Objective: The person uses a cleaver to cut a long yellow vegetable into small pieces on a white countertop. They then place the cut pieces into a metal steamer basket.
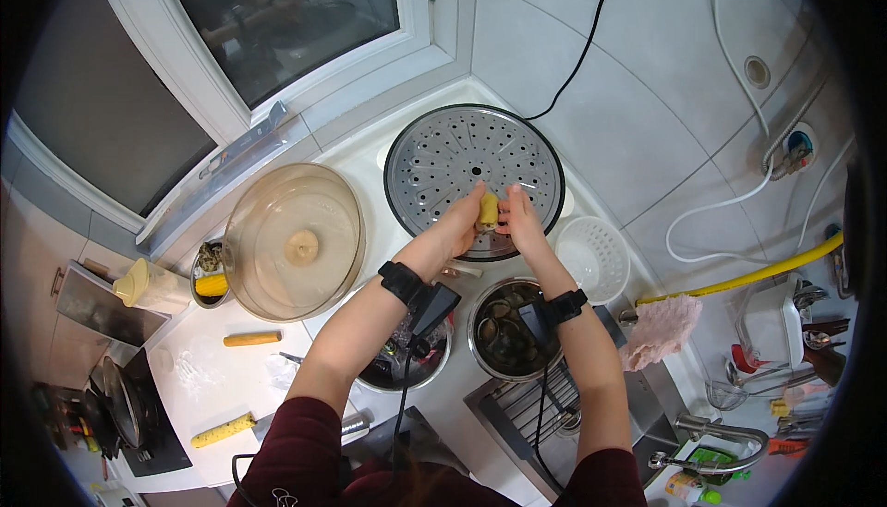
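Over the front part of a round perforated metal steamer tray [443, 161] with a black rim, my two hands meet around a short yellow piece of corn [488, 211]. My left hand [460, 221] has its fingers closed along the left side of the piece. From the right, the fingers of my right hand [520, 219] press against it. Black bands with small devices sit on both wrists. Below the right wrist is a metal pot [478, 308] with dark pieces in liquid. A metal bowl [442, 368] stands partly hidden under my left forearm.
A large see-through amber lid [245, 271] lies left of the tray. A white colander [596, 262] stands to its right. A longer yellow cob [222, 429] lies beside a knife [355, 424] on the counter. The sink rack [531, 410] and faucet [721, 426] are near right.
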Demonstrator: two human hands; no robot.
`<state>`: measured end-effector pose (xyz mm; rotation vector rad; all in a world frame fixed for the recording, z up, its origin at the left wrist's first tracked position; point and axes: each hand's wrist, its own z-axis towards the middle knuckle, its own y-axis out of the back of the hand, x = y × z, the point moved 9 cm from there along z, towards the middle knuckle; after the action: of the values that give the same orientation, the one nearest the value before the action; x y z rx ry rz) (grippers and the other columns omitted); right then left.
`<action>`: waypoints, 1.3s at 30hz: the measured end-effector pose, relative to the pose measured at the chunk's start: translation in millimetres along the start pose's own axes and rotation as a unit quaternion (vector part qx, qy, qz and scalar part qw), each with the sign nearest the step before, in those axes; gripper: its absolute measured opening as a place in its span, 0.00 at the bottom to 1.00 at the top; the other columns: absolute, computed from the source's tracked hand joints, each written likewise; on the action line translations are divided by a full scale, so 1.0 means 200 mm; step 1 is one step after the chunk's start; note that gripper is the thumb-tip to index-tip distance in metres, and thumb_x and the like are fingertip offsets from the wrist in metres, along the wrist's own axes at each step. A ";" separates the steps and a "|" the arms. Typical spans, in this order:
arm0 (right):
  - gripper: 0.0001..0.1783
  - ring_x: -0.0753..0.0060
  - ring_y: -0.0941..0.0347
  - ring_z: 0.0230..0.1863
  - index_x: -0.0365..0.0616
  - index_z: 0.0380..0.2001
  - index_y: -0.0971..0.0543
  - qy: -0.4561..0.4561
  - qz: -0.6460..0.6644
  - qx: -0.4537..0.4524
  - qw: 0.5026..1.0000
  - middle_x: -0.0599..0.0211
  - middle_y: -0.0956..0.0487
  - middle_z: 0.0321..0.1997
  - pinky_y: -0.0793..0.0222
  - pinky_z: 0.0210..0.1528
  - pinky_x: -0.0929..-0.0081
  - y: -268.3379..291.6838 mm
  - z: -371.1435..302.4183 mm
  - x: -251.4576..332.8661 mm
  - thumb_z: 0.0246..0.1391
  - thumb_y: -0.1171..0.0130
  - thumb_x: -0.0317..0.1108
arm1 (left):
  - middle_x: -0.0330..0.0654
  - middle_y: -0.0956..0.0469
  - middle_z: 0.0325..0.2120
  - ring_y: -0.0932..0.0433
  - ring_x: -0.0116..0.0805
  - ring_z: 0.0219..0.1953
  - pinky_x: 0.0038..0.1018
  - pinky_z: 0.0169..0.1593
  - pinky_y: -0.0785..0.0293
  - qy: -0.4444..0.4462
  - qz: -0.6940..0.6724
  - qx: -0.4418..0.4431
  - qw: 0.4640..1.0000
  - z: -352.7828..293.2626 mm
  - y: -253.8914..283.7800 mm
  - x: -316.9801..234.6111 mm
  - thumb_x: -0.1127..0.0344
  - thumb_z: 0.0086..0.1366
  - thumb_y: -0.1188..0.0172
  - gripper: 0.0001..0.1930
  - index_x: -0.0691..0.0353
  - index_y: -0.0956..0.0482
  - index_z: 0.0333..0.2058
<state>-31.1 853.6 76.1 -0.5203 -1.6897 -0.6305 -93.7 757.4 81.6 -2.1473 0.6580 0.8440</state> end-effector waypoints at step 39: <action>0.28 0.67 0.29 0.54 0.36 0.61 0.34 0.142 -0.078 -0.041 0.986 0.55 0.26 0.57 0.35 0.58 0.68 -0.24 -1.07 0.12 0.72 0.68 0.48 | 0.49 0.44 0.66 0.41 0.44 0.67 0.38 0.66 0.39 -0.222 0.219 -0.135 0.941 -1.42 1.00 -0.06 0.37 0.72 0.63 0.38 0.66 0.46 0.66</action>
<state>91.0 677.6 127.4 -0.3387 -1.4472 -0.8491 -131.7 418.1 150.5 -1.9564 0.8265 1.6856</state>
